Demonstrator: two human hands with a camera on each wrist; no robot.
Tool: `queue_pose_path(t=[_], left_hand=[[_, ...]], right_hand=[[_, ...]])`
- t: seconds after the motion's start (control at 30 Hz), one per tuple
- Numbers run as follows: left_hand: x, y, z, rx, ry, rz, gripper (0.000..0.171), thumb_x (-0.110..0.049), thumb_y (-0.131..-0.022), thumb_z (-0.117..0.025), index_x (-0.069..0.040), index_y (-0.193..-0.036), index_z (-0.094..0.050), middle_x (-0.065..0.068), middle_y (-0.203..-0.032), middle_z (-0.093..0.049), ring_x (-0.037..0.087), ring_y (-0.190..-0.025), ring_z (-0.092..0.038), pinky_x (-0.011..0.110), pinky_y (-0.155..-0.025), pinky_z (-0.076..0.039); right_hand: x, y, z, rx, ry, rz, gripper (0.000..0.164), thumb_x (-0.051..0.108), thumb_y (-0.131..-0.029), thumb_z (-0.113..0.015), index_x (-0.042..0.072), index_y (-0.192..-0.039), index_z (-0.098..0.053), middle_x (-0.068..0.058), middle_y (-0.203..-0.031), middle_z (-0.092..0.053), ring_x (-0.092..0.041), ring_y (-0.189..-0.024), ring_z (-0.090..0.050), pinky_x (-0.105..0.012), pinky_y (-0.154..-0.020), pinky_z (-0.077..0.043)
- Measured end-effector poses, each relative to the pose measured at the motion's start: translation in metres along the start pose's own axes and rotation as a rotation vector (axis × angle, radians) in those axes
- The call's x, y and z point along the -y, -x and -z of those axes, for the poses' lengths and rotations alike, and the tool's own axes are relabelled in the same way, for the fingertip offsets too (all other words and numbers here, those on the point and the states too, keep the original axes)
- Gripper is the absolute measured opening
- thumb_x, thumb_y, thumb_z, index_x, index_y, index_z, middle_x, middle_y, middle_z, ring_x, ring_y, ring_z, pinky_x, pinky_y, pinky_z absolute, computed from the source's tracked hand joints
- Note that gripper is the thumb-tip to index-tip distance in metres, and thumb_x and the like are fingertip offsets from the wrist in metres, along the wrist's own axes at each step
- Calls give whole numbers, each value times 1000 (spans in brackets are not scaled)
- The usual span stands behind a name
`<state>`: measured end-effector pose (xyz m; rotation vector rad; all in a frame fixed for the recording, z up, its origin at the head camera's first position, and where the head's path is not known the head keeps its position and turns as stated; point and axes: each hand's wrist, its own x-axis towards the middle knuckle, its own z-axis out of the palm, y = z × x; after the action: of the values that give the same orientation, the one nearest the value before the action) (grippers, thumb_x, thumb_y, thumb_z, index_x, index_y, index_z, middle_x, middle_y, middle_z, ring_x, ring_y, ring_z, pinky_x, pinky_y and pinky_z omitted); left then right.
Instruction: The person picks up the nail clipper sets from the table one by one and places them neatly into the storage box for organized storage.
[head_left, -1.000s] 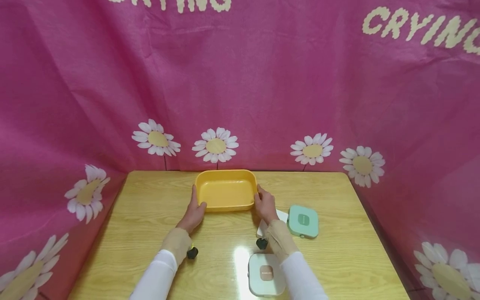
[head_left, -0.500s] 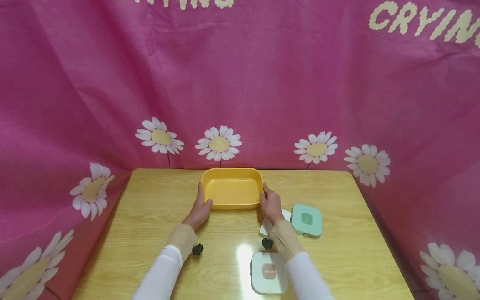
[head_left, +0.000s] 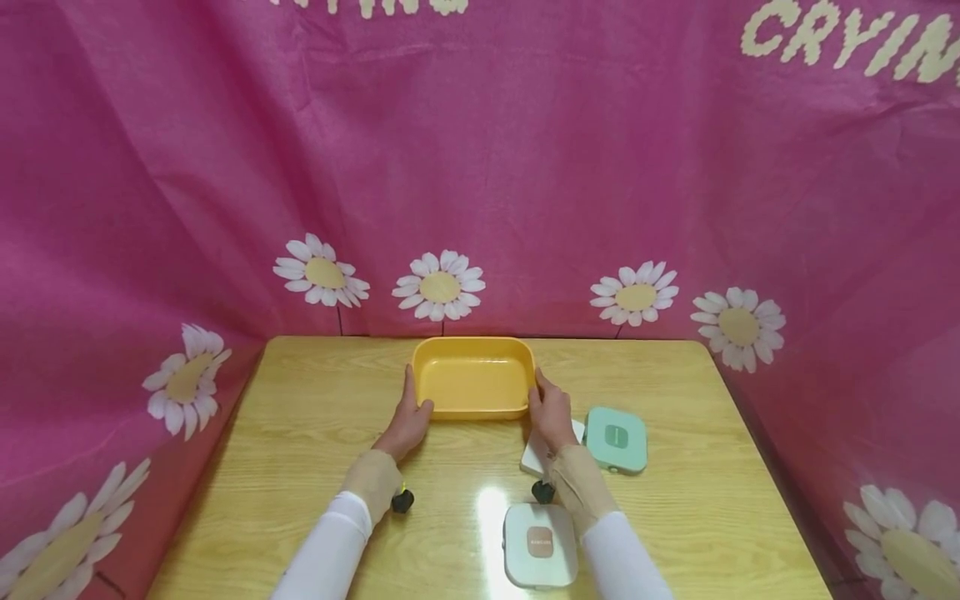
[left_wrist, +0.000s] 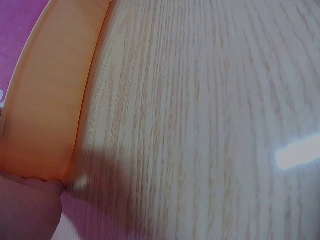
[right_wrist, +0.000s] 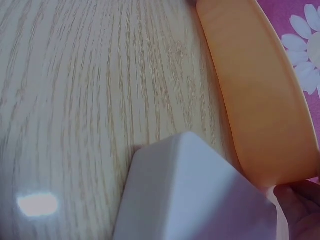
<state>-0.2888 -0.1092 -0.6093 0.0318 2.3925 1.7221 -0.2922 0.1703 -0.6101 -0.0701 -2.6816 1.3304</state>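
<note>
A shallow yellow storage bin with rounded corners stands at the back middle of the table, its inside bare. My left hand grips its left end, thumb at the front corner. At the opposite end my right hand holds the right side near the front corner. Both wrist views show the bin's orange-looking outer wall, in the left one with fingertips at its lower corner. Partly under my right wrist lies a white box, close to the bin's front right corner.
A mint-green flat square case lies right of my right hand. Nearer the front, a pale square case with a brown label sits beside my right forearm. A pink flowered curtain hangs behind the wooden table and along both sides.
Both hands have shifted the bin a little to the right along the back of the table. The head view has moved slightly as well. The cases stay in place.
</note>
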Motion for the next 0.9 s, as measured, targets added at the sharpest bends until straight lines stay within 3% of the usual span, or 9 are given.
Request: queue_pose_path(t=[0.5,0.9], left_hand=[[0,1,-5,3,-15,1,84,-11,-105,-41,-9,-166,16,11,-176,12,30,-161,2,50,-128,-4],[1,1,-6,6,0,-3,84,-10,-105,-41,-9,-166,16,12,-176,12,32,-161,1,52,-128,-5]], right_hand=[[-1,5,4,7,-26,-18,51,10,-106,-52,-6,-154,-44,-25,-150,-53,-36,-134,-57,-51,-109,-47],[-1,8,3,-23,-4,-8,49,9,-106,-52,-7,-152,-47,-27,-146,-56,-39,-129,-61,-53,-105,-50]])
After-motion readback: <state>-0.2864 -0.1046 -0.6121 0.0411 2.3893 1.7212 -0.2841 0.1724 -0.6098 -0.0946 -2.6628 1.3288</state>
